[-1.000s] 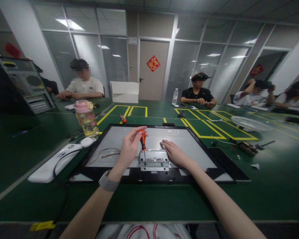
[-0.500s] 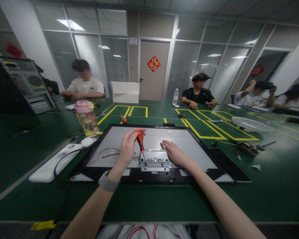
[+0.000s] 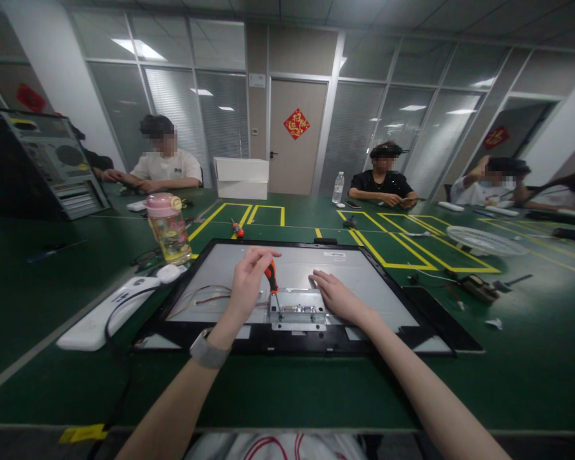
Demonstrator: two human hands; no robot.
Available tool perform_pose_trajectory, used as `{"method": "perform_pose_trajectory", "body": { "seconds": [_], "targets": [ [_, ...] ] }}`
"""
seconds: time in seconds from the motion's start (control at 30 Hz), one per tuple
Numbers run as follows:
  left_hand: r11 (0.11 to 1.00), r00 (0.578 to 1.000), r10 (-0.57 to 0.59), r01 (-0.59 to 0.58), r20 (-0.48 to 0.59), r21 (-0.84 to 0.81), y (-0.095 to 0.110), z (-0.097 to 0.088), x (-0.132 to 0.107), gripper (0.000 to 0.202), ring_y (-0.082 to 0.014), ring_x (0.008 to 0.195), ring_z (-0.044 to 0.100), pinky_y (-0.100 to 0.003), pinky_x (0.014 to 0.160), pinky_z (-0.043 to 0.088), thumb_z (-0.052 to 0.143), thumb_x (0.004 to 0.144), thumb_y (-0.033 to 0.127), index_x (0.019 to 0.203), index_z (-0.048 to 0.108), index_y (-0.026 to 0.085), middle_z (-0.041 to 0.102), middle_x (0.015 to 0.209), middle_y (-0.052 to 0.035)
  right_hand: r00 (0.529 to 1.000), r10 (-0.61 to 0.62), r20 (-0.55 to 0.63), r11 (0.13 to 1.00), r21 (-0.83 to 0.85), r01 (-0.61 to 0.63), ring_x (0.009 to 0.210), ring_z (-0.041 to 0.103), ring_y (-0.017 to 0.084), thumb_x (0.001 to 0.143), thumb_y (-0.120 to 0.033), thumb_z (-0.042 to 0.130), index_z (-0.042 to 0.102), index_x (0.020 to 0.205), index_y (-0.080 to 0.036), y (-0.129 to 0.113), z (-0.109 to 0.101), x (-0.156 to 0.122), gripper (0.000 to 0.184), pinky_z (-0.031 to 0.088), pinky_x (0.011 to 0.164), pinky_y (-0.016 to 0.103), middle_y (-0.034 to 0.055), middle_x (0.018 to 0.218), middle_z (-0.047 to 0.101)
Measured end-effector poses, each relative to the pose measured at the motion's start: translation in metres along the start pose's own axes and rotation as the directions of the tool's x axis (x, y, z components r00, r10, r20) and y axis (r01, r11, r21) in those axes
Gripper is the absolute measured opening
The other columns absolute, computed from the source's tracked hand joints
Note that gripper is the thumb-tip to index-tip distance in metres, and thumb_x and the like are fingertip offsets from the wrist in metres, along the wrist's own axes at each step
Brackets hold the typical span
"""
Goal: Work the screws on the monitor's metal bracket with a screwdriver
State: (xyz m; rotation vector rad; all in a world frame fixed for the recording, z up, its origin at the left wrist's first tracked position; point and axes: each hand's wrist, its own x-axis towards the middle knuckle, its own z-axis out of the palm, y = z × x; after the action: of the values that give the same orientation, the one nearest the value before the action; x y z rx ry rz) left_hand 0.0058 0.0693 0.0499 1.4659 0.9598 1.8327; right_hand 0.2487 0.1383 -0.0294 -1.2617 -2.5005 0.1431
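A display panel (image 3: 206, 268) with a black frame lies face down, its grey metal back up. Near its front edge is a metal bracket (image 3: 287, 298) with video ports, its screws along the lower lip. My left hand (image 3: 250, 281) is closed around the top of an orange and black screwdriver (image 3: 271, 279), which stands nearly upright. The screwdriver's tip is down at a screw on the bracket's left side. My right hand (image 3: 338, 295) lies with fingers stretched out on the panel's back, against the bracket's right end. Thin wires (image 3: 213, 295) run left from the bracket.
Left of the panel are a white power strip (image 3: 105, 313) with a black cable and a pink-lidded bottle (image 3: 167, 227). A computer case (image 3: 43, 163) stands far left. At right lie a black flat piece (image 3: 441, 316) and a tool (image 3: 479, 287). Several people sit across the table.
My left hand has turned slightly, and its fingers now cover more of the screwdriver's handle top. My right hand keeps its place. A person across the table has drawn their hands together.
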Motion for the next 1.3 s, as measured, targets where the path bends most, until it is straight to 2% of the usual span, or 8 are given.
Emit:
{"method": "perform_pose_trajectory", "body": {
  "seconds": [0.1, 0.27, 0.43, 0.63, 0.9, 1.0, 1.17, 1.3],
  "targets": [
    [1.0, 1.0, 0.01, -0.009, -0.02, 0.022, 0.0028, -0.0002, 0.0, 0.018, -0.0164, 0.078, 0.058, -0.025, 0.069, 0.046, 0.07, 0.081, 0.038, 0.078, 0.075, 0.021, 0.064, 0.082, -0.0024, 1.0, 0.002, 0.0, 1.0, 0.001, -0.002, 0.14, 0.047, 0.028, 0.1, -0.019, 0.034, 0.054, 0.14, -0.011, -0.0004, -0.0003, -0.0006, 0.046, 0.034, 0.118, 0.048, 0.019, 0.15, 0.05],
    [0.999, 1.0, -0.02, 0.02, -0.013, -0.028, 0.0018, 0.0011, 0.0009, 0.024, -0.0181, 0.082, 0.063, -0.029, 0.078, 0.05, 0.068, 0.083, 0.039, 0.094, 0.074, 0.019, 0.069, 0.084, -0.0036, 1.0, 0.002, -0.004, 1.0, 0.003, -0.002, 0.14, 0.047, 0.028, 0.1, -0.019, 0.034, 0.054, 0.14, -0.012, 0.001, 0.0011, -0.0009, 0.046, 0.034, 0.118, 0.049, 0.0179, 0.15, 0.05],
    [0.994, 0.998, -0.054, 0.058, 0.044, -0.096, 0.0003, 0.0032, 0.0005, 0.029, -0.0216, 0.086, 0.069, -0.035, 0.085, 0.053, 0.062, 0.087, 0.042, 0.096, 0.073, 0.016, 0.075, 0.087, -0.0085, 1.0, -0.004, -0.012, 1.0, 0.005, 0.004, 0.14, 0.047, 0.027, 0.099, -0.018, 0.034, 0.054, 0.14, -0.013, 0.0027, 0.0031, 0.0001, 0.046, 0.034, 0.118, 0.05, 0.0181, 0.15, 0.05],
    [0.994, 0.996, -0.056, 0.062, 0.073, -0.087, 0.002, 0.0023, 0.001, 0.029, -0.0212, 0.09, 0.07, -0.035, 0.087, 0.053, 0.065, 0.085, 0.04, 0.101, 0.074, 0.018, 0.076, 0.093, -0.0082, 1.0, 0.003, -0.002, 1.0, -0.008, -0.003, 0.14, 0.046, 0.028, 0.099, -0.017, 0.034, 0.054, 0.141, -0.011, 0.0037, 0.0048, 0.001, 0.047, 0.034, 0.118, 0.05, 0.0189, 0.15, 0.05],
    [1.0, 1.0, -0.011, 0.011, 0.017, -0.008, 0.0033, 0.0025, 0.0008, 0.017, -0.0161, 0.075, 0.063, -0.027, 0.072, 0.051, 0.079, 0.071, 0.034, 0.08, 0.073, 0.021, 0.069, 0.08, -0.0007, 1.0, 0.005, -0.01, 1.0, -0.009, -0.005, 0.141, 0.045, 0.027, 0.099, -0.016, 0.034, 0.054, 0.141, -0.013, 0.0052, 0.0076, 0.001, 0.046, 0.033, 0.119, 0.051, 0.018, 0.15, 0.05],
    [1.0, 1.0, 0.0, 0.0, -0.023, 0.002, 0.002, 0.002, 0.0008, 0.015, -0.0154, 0.075, 0.06, -0.025, 0.07, 0.05, 0.077, 0.073, 0.034, 0.076, 0.072, 0.02, 0.066, 0.08, -0.0008, 1.0, 0.005, -0.01, 1.0, -0.006, -0.005, 0.142, 0.045, 0.027, 0.099, -0.017, 0.034, 0.054, 0.14, -0.012, 0.0052, 0.0072, 0.001, 0.046, 0.033, 0.119, 0.05, 0.0188, 0.15, 0.049],
    [0.999, 0.999, -0.035, 0.036, 0.025, -0.041, -0.0008, 0.0015, 0.0004, 0.028, -0.0201, 0.086, 0.066, -0.031, 0.08, 0.052, 0.057, 0.086, 0.037, 0.092, 0.076, 0.018, 0.072, 0.095, -0.0081, 1.0, 0.004, -0.011, 1.0, -0.001, -0.004, 0.141, 0.045, 0.027, 0.099, -0.017, 0.034, 0.054, 0.141, -0.012, 0.005, 0.0066, 0.0011, 0.047, 0.033, 0.118, 0.05, 0.0188, 0.15, 0.05],
    [0.998, 0.998, -0.049, 0.051, 0.039, -0.041, -0.0004, 0.0025, -0.0001, 0.029, -0.0207, 0.087, 0.067, -0.033, 0.082, 0.052, 0.06, 0.084, 0.036, 0.1, 0.075, 0.017, 0.073, 0.092, -0.0071, 1.0, 0.005, -0.014, 1.0, -0.002, -0.005, 0.141, 0.046, 0.026, 0.099, -0.018, 0.034, 0.054, 0.141, -0.014, 0.0052, 0.0068, 0.0011, 0.046, 0.033, 0.118, 0.05, 0.0173, 0.15, 0.05]
  ]
}}
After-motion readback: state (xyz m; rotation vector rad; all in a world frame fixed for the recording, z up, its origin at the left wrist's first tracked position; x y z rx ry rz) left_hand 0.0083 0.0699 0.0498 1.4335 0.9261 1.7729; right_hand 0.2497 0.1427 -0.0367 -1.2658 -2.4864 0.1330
